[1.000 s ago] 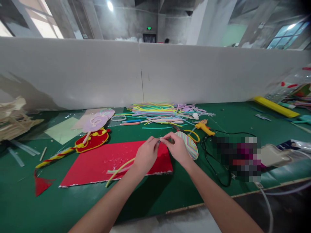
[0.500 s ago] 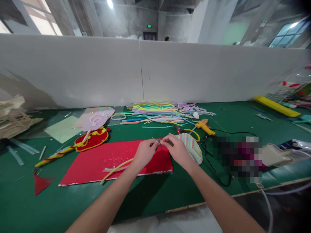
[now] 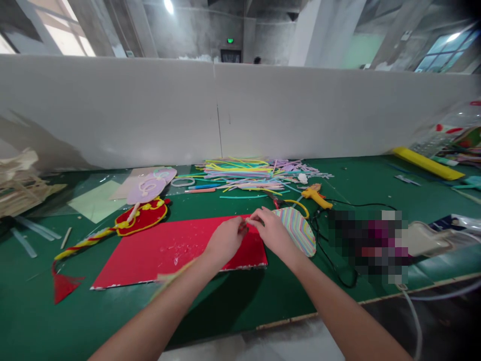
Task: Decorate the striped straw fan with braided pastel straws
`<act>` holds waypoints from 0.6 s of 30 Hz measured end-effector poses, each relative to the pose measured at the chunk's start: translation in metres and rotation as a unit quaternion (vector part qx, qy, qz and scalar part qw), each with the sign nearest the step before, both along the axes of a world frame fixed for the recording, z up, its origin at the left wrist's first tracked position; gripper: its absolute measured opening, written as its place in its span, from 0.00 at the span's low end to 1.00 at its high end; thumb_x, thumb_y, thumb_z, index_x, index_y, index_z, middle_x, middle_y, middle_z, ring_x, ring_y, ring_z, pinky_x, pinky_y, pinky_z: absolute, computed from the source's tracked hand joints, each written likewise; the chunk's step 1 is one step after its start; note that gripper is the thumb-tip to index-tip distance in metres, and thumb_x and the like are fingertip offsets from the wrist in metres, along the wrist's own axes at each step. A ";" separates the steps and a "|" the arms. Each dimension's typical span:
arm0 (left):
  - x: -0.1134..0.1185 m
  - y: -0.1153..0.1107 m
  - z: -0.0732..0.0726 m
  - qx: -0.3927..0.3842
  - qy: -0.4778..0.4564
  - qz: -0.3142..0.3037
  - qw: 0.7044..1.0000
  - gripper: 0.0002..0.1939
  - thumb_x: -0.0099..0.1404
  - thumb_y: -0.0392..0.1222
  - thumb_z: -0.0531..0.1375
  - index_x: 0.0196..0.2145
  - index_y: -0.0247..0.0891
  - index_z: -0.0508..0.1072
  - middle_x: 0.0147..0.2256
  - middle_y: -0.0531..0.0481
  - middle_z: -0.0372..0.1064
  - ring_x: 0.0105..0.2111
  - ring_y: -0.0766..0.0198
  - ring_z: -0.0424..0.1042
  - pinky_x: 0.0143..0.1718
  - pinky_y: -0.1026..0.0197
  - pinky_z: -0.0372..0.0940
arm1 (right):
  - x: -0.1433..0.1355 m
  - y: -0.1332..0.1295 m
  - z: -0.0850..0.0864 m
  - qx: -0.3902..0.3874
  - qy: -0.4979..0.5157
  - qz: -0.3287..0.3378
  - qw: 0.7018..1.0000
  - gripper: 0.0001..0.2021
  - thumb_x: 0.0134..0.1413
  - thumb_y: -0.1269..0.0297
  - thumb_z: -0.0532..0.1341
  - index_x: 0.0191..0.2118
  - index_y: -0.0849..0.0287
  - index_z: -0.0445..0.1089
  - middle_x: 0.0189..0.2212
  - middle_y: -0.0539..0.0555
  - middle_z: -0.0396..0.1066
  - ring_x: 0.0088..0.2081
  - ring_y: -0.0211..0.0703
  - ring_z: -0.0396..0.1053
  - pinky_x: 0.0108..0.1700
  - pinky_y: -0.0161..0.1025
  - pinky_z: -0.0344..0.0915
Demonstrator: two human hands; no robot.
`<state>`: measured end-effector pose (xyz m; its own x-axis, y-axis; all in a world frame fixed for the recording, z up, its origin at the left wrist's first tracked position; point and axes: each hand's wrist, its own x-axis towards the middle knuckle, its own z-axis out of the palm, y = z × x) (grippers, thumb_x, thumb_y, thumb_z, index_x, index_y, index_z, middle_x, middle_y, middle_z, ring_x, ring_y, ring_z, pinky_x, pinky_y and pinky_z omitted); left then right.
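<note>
Over the red board (image 3: 158, 250), both my hands meet with their fingertips pinched together. My left hand (image 3: 227, 238) is closed, and yellow and pale pipe cleaners (image 3: 176, 273) trail back from it past my wrist, blurred by motion. My right hand (image 3: 272, 229) is closed too, its thumb and finger around a tiny pale bit that I cannot make out. Just right of that hand, partly behind it, shows a rounded panel of striped pastel pipe cleaners (image 3: 298, 230). Whether the right hand grips this panel is hidden.
Loose pastel pipe cleaners (image 3: 240, 173) are piled by the white partition (image 3: 150, 110). A yellow glue gun (image 3: 316, 195) and red-handled pliers (image 3: 276, 201) lie to the right. At left are a red-and-yellow tasselled ornament (image 3: 141, 218), a lilac piece (image 3: 150, 185) and green paper (image 3: 95, 200).
The pipe cleaners under my left forearm have swung toward me and blurred. My left fingers have curled inward, and the striped panel has shifted slightly right.
</note>
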<state>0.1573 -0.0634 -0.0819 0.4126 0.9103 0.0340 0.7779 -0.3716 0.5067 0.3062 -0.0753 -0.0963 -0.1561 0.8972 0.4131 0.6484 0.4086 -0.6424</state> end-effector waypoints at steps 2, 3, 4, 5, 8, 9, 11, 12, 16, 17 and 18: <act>0.000 -0.005 0.006 0.071 0.103 -0.023 0.992 0.09 0.62 0.33 0.49 0.35 0.35 0.68 0.33 0.44 0.69 0.31 0.60 0.69 0.27 0.63 0.57 | 0.000 0.002 0.001 -0.016 -0.007 -0.004 1.000 0.06 0.53 0.69 0.55 0.26 0.56 0.62 0.25 0.50 0.64 0.32 0.41 0.63 0.44 0.44 0.59; 0.000 -0.007 0.009 0.114 0.153 -0.039 0.981 0.10 0.62 0.31 0.49 0.35 0.35 0.68 0.33 0.44 0.68 0.32 0.59 0.69 0.28 0.62 0.57 | 0.001 0.003 0.001 -0.024 -0.010 -0.006 1.000 0.06 0.52 0.69 0.55 0.26 0.56 0.62 0.25 0.50 0.64 0.31 0.41 0.63 0.41 0.41 0.59; 0.000 -0.009 0.012 0.157 0.196 -0.057 0.966 0.10 0.61 0.29 0.49 0.35 0.34 0.69 0.33 0.43 0.67 0.33 0.59 0.69 0.29 0.61 0.58 | 0.001 0.004 0.001 -0.033 -0.011 -0.008 0.999 0.05 0.52 0.69 0.55 0.26 0.56 0.62 0.26 0.51 0.64 0.31 0.41 0.63 0.39 0.40 0.60; -0.001 -0.011 0.014 0.196 0.230 -0.079 0.950 0.10 0.59 0.27 0.50 0.35 0.33 0.69 0.33 0.43 0.67 0.34 0.58 0.68 0.31 0.60 0.58 | 0.001 0.005 0.001 -0.043 -0.011 -0.007 0.999 0.05 0.51 0.69 0.56 0.26 0.57 0.62 0.26 0.51 0.65 0.31 0.40 0.63 0.36 0.38 0.59; -0.005 -0.012 0.018 0.299 0.280 -0.146 0.901 0.11 0.58 0.25 0.50 0.35 0.32 0.69 0.33 0.43 0.66 0.34 0.58 0.66 0.33 0.58 0.57 | 0.004 0.009 0.002 -0.078 -0.010 0.002 0.997 0.04 0.50 0.69 0.57 0.26 0.57 0.63 0.25 0.50 0.66 0.29 0.39 0.63 0.33 0.35 0.58; -0.008 -0.010 0.018 0.330 0.282 -0.169 0.885 0.11 0.59 0.26 0.49 0.35 0.31 0.68 0.32 0.43 0.65 0.33 0.59 0.66 0.32 0.58 0.57 | 0.004 0.009 0.003 -0.091 -0.012 0.007 0.996 0.04 0.50 0.70 0.57 0.25 0.57 0.63 0.24 0.49 0.66 0.29 0.38 0.63 0.32 0.35 0.58; -0.013 -0.007 0.018 0.379 0.272 -0.207 0.860 0.11 0.61 0.27 0.47 0.34 0.32 0.68 0.31 0.44 0.65 0.32 0.60 0.65 0.32 0.57 0.57 | 0.006 0.010 0.007 -0.116 -0.018 0.016 0.993 0.05 0.49 0.71 0.57 0.25 0.57 0.64 0.23 0.48 0.66 0.27 0.37 0.63 0.31 0.34 0.57; -0.016 -0.004 0.018 0.397 0.264 -0.222 0.851 0.12 0.62 0.27 0.47 0.33 0.32 0.68 0.31 0.45 0.65 0.31 0.60 0.65 0.33 0.57 0.57 | 0.006 0.010 0.009 -0.129 -0.021 0.020 0.991 0.05 0.48 0.71 0.57 0.25 0.57 0.64 0.22 0.48 0.66 0.27 0.37 0.63 0.30 0.33 0.57; -0.025 0.009 0.025 0.418 0.227 -0.298 0.827 0.09 0.63 0.29 0.49 0.33 0.35 0.68 0.29 0.49 0.67 0.34 0.63 0.65 0.42 0.56 0.57 | 0.005 0.009 0.016 -0.176 -0.014 0.044 0.983 0.05 0.45 0.73 0.58 0.23 0.59 0.64 0.21 0.48 0.67 0.26 0.36 0.63 0.31 0.33 0.57; -0.027 0.012 0.028 0.416 0.217 -0.317 0.824 0.08 0.63 0.30 0.50 0.33 0.36 0.68 0.29 0.51 0.67 0.36 0.63 0.66 0.47 0.55 0.56 | 0.004 0.009 0.017 -0.185 -0.003 0.055 0.981 0.05 0.45 0.74 0.57 0.23 0.59 0.64 0.21 0.48 0.67 0.26 0.36 0.63 0.31 0.33 0.57; -0.029 0.015 0.032 0.415 0.205 -0.326 0.824 0.08 0.62 0.31 0.51 0.33 0.37 0.68 0.30 0.52 0.68 0.39 0.63 0.66 0.51 0.52 0.53 | 0.005 0.009 0.018 -0.194 0.011 0.067 0.979 0.05 0.44 0.75 0.57 0.23 0.59 0.64 0.22 0.49 0.67 0.26 0.36 0.63 0.32 0.34 0.58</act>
